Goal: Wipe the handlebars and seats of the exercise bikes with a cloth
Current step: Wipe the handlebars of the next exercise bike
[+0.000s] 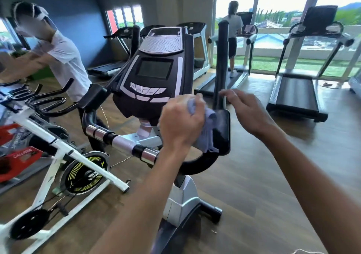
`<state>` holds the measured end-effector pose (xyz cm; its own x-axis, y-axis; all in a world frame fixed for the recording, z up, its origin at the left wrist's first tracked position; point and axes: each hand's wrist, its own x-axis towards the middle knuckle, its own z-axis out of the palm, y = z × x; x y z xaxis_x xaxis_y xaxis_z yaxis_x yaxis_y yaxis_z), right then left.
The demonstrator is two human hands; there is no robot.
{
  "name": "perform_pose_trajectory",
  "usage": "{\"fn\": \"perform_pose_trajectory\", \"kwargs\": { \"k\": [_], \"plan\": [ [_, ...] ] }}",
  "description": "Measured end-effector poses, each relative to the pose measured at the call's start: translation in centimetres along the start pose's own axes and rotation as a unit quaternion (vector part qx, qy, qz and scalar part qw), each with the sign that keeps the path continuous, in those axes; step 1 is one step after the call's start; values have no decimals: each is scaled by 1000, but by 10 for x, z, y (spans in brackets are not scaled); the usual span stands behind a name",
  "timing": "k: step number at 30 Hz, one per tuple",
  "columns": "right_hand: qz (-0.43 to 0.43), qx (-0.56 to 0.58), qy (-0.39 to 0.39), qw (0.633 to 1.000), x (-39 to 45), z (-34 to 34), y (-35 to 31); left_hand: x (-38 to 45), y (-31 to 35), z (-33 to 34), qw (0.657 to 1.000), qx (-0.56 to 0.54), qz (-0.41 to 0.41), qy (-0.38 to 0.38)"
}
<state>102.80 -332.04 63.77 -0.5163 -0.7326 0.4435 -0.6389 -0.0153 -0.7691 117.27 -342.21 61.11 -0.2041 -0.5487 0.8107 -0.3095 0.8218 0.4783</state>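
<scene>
An exercise bike with a black console (154, 74) stands right in front of me. Its handlebar (121, 142) has chrome and black sections and curves up on the right to a black upright grip (221, 66). My left hand (181, 121) grips a crumpled light blue cloth (209, 128) and presses it against the black pad at the foot of that upright grip. My right hand (246, 109) hovers just right of the grip with relaxed fingers, holding nothing. No seat is in view.
A white spin bike (58, 150) with black handlebars stands at the left, with a person in a white shirt (64, 62) bent over beyond it. Treadmills (293, 89) line the windows at the back, and another person (232, 35) stands on one. Wooden floor lies to the right.
</scene>
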Motion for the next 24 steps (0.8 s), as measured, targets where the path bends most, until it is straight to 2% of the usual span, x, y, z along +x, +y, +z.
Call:
{"fn": "perform_pose_trajectory", "kwargs": {
  "k": [2,4,6,7,12,14,19,24],
  "plan": [
    [-47,-47,13,998,2,19,-11,-32,-17,-28,998,-27,-30,39],
    [-81,-169,-30,982,0,45,-13,-71,-18,-34,999,10,-11,-35],
    [-96,-358,-64,927,-6,69,-8,-96,-13,-19,987,96,51,-116],
    [-98,-403,-62,908,-8,75,-4,-99,-11,-11,982,125,65,-128],
    [-67,-323,-7,944,-9,67,-8,-93,-18,-10,972,135,94,-171],
    [-58,-339,-20,939,-9,69,-9,-96,-20,-17,964,151,106,-191],
    [-35,-399,-31,916,-10,73,-9,-118,-23,-19,946,246,108,-180],
    [-33,-454,-52,889,-13,77,-8,-95,-34,-8,955,183,132,-193]
  ]
}}
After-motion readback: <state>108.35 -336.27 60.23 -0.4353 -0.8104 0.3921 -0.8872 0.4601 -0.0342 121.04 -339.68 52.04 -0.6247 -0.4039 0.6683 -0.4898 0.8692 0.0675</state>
